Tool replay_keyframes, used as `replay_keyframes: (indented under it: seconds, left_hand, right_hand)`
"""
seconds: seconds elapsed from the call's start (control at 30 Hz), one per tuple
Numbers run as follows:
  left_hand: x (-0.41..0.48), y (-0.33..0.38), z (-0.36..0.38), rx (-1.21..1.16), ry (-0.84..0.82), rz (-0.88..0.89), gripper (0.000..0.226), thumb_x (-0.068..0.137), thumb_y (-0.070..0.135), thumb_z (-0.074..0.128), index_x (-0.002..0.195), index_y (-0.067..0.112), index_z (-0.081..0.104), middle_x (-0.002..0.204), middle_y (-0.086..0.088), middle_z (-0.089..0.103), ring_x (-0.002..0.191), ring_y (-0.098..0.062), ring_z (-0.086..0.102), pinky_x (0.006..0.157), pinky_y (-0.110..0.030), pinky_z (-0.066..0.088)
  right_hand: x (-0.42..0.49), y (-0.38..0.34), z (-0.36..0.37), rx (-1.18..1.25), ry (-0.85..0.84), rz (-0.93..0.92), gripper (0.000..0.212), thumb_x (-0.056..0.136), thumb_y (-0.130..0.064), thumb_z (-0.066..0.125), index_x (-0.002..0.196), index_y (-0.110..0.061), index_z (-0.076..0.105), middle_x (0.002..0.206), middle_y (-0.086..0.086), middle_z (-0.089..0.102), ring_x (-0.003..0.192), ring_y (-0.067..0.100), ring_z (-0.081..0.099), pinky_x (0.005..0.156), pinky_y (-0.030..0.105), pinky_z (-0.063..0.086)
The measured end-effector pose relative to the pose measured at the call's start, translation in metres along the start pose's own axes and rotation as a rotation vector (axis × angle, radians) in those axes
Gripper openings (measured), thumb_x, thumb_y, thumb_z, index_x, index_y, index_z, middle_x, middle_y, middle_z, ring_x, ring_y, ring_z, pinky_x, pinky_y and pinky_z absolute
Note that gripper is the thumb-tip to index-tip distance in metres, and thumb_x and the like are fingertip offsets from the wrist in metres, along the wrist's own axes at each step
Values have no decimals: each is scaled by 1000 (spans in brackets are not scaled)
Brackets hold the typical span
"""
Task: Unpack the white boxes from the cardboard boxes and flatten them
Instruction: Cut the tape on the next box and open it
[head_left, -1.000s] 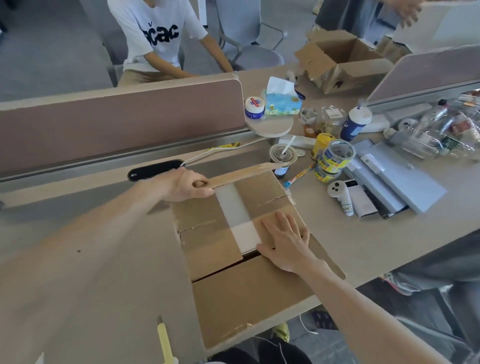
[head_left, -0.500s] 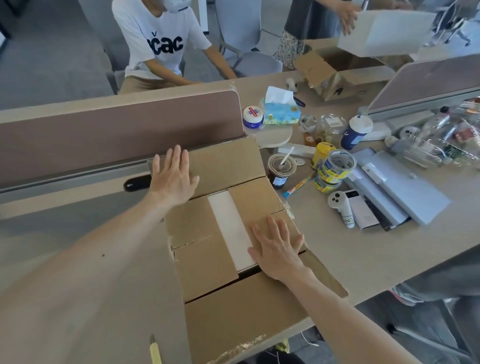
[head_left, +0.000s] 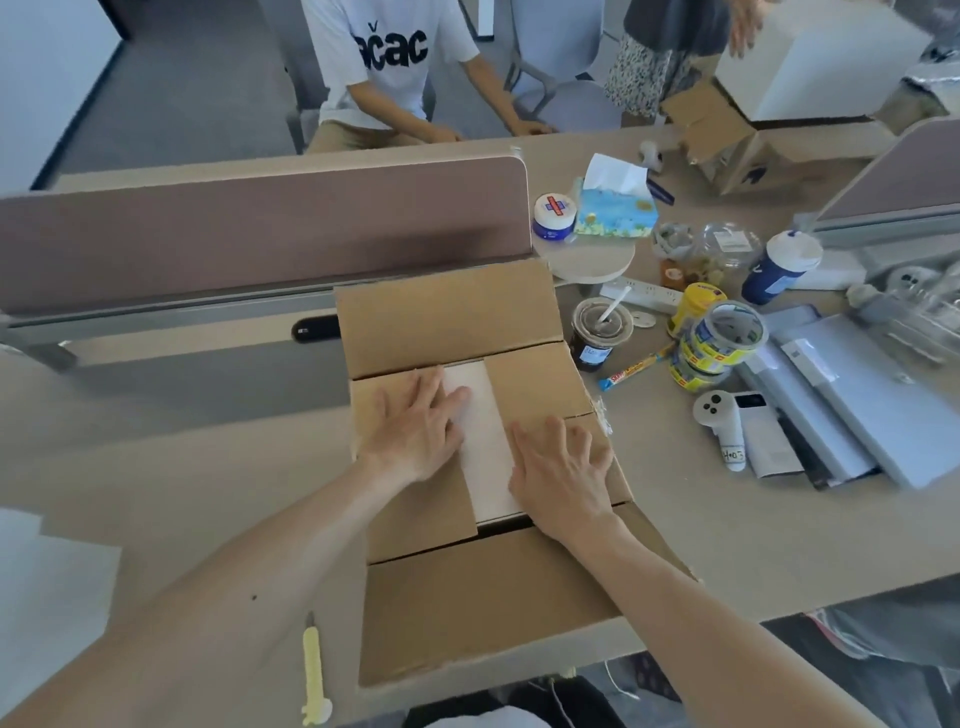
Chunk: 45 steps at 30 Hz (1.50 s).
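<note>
A brown cardboard box (head_left: 447, 322) lies in front of me on the desk, its far and near flaps folded out flat. Between its two inner flaps a strip of a white box (head_left: 485, 447) shows. My left hand (head_left: 415, 426) lies flat on the left inner flap, fingertips reaching the white strip. On the right inner flap rests my right hand (head_left: 563, 470), fingers spread and straight. Neither hand grips anything. At the far right another person holds a white box (head_left: 826, 57) above a second open cardboard box (head_left: 748, 150).
A yellow utility knife (head_left: 313, 670) lies near the desk's front edge, left of the box. Right of the box stand an iced drink cup (head_left: 597, 332), tape rolls (head_left: 722, 338), a controller (head_left: 719, 423) and laptops (head_left: 852, 395). A brown divider (head_left: 260, 228) runs behind the box. A person sits beyond it.
My left hand pushed the far flap back flat, then came down onto the left inner flap. My right hand stayed on the right inner flap.
</note>
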<state>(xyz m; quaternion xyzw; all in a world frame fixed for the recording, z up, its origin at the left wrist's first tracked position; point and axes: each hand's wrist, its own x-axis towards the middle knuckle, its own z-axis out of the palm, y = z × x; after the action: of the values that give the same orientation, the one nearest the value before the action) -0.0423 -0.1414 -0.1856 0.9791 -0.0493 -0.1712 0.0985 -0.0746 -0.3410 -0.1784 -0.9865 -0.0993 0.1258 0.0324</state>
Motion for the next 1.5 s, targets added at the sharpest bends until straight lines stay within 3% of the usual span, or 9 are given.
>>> replay_keyframes:
  seconds: [0.1, 0.2, 0.5, 0.67, 0.8, 0.9, 1.03, 1.2, 1.5]
  left_hand:
    - [-3, 15, -9, 3, 27, -39, 40, 100, 33, 40, 140, 29, 35, 165, -2, 3, 152, -27, -3, 115, -67, 12]
    - [-5, 29, -17, 72, 98, -40, 34, 97, 26, 46, 131, 22, 50, 162, -4, 22, 153, -25, 5, 117, -58, 16]
    - [-30, 6, -73, 310, 244, -65, 40, 84, -1, 50, 114, 22, 62, 124, 0, 58, 141, -27, 34, 117, -45, 22]
    - [-58, -33, -83, 375, 258, -150, 35, 81, 5, 62, 110, 24, 61, 114, 4, 60, 131, -21, 41, 102, -45, 34]
    - [-80, -65, -71, 214, 266, -294, 37, 81, 14, 69, 116, 23, 62, 126, 3, 60, 127, -19, 48, 96, -40, 37]
    - [-96, -72, -51, 69, 190, -378, 36, 93, 29, 62, 128, 22, 58, 134, -1, 59, 128, -23, 50, 104, -39, 38]
    - [-103, -49, -28, -280, 151, -415, 38, 102, 32, 52, 137, 18, 54, 142, -1, 55, 131, -23, 50, 101, -31, 38]
    - [-97, -19, -11, -422, 336, -446, 25, 97, 34, 56, 118, 20, 62, 110, 2, 66, 108, -22, 61, 78, -28, 38]
    - [-85, 18, -9, -601, 158, -590, 56, 89, 43, 63, 133, 17, 39, 121, -4, 53, 106, -23, 46, 83, -34, 40]
  right_hand:
    - [1, 1, -16, 88, 84, -51, 46, 87, -27, 48, 133, -26, 42, 133, 5, 40, 111, 37, 47, 87, 44, 40]
    - [0, 10, -37, 195, 150, -135, 47, 85, -21, 49, 131, -21, 46, 129, 5, 46, 98, 39, 58, 71, 39, 45]
    - [6, 93, -99, 81, 298, -98, 43, 86, 0, 49, 124, -21, 52, 137, -4, 45, 97, 37, 61, 69, 39, 48]
    - [12, 132, -81, -25, 219, 7, 38, 86, -12, 59, 123, -21, 56, 149, 4, 29, 130, 33, 35, 97, 45, 40]
    - [13, 143, -50, -47, 273, -58, 48, 85, -22, 62, 132, -21, 53, 158, 13, 19, 147, 33, 13, 116, 51, 19]
    - [14, 150, -36, -23, 120, 16, 48, 95, -32, 51, 143, -25, 45, 159, 11, 18, 149, 29, 5, 120, 49, 6]
    - [12, 135, -36, 113, -15, -27, 52, 96, -28, 51, 147, -23, 40, 155, 10, 31, 145, 30, 21, 118, 44, 19]
    - [2, 86, -50, 562, -23, -79, 48, 95, -16, 56, 142, -19, 49, 143, 6, 48, 127, 24, 46, 105, 35, 36]
    - [2, 66, -42, 572, -151, -47, 59, 96, -10, 45, 152, -19, 32, 151, 8, 38, 141, 25, 32, 111, 37, 30]
